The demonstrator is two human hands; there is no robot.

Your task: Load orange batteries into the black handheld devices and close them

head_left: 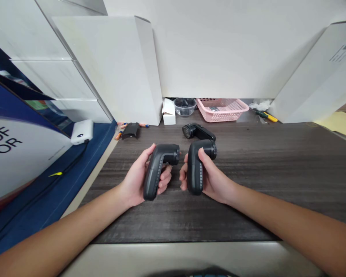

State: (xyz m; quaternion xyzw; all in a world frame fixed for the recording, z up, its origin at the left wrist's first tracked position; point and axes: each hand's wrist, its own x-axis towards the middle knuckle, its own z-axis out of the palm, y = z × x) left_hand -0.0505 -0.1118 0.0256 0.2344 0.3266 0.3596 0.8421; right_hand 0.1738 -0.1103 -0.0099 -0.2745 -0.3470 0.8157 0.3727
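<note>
In my left hand (135, 181) is a black angled handheld device (155, 169) with a ribbed round head pointing right. The thumb lies along its back, and the fingers curl behind the handle. My right hand (213, 179) grips a second black angled device (195, 169) of like shape, its handle upright and its ribbed head also turned right. Both are held side by side above the dark wooden table (248, 177), apart from each other. Just beyond them a third black angled device (202, 131) lies on its side, its round, lens-like face turned to the left.
At the back stand a small white box (169, 112), a clear round bowl (185, 107) and a pink basket (222, 116). A yellow-handled tool (270, 117) lies right. Left are a curved black piece (130, 131), orange batteries (144, 125) and a white power bank (82, 131). White panels surround the table.
</note>
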